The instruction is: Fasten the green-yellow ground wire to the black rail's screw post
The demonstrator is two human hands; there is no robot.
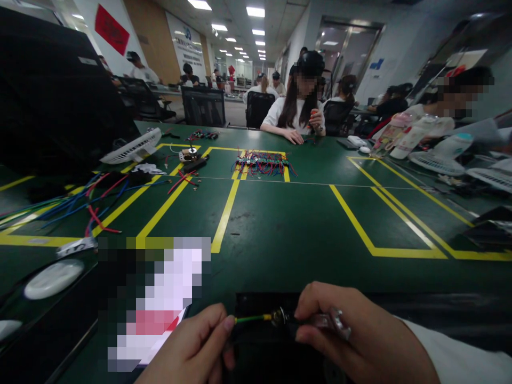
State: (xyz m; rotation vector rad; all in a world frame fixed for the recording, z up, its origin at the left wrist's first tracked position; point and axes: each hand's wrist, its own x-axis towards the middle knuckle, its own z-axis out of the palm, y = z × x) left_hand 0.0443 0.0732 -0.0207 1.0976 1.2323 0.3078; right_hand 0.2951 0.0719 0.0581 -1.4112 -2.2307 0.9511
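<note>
— At the near edge of the green tabletop (280, 224): what are the hands doing?

— From the head camera, the left hand (196, 346) has its fingers (224, 326) pinched together on a green-and-yellow wire (252, 319). The right hand (360, 336) has its fingers clamped around a small metal-tipped tool (320, 320) that meets the wire's end, low over a black mat (260, 304).

— Which step, would you say?

— The wire end is being worked at the tool, I judge; what follows calls for a steady pinch and a straight wire.

— And farther off?

— A bundle of coloured wires (262, 162) at mid-table, loose blue and red leads (92, 200) to the left, and a seated co-worker (298, 114) opposite.
</note>
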